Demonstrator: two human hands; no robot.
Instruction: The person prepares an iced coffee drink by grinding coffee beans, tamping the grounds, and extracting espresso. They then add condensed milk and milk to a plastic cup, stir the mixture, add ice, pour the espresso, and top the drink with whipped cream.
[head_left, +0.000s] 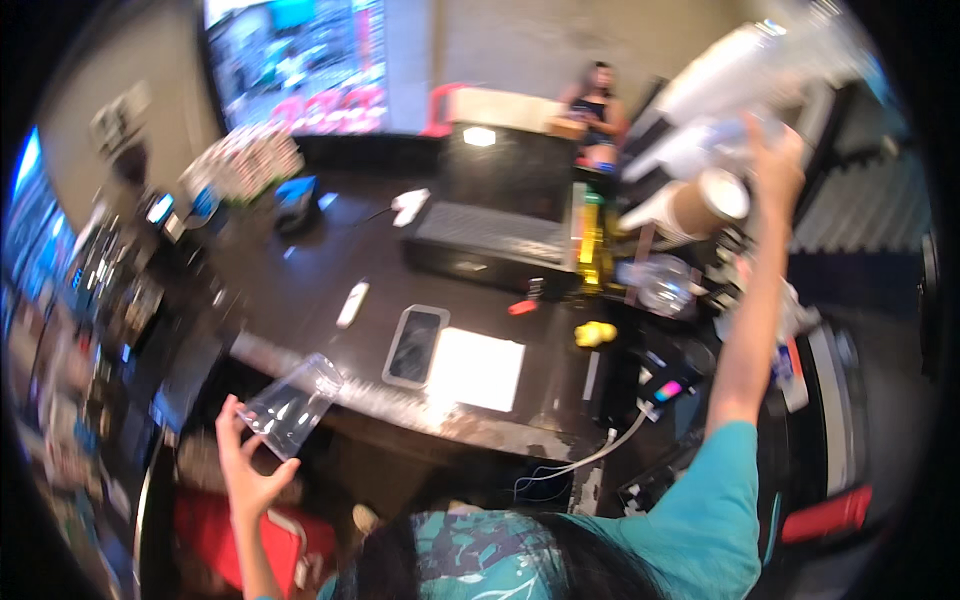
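At lower left, my left hand (251, 469) grips a clear plastic cup (296, 405) by its wide rim, and the cup's base tilts up and away over the counter's front edge. My right arm stretches to the upper right. There my right hand (776, 169) is up against nested clear plastic cups (720, 142); motion blur hides whether its fingers are closed on one. Just below that hand lies a stack of brown paper cups (701, 206) with white inner walls. A larger blurred stack of white or translucent cups (716, 71) slants above it.
On the dark counter (300, 262) lie a phone (416, 345), a white paper sheet (478, 369) and a white stick-like device (352, 304). Behind them stands a black box-like machine (487, 236). A yellow bottle (592, 247) stands beside it. White cables (592, 457) hang at right. A person (598, 112) is beyond the counter.
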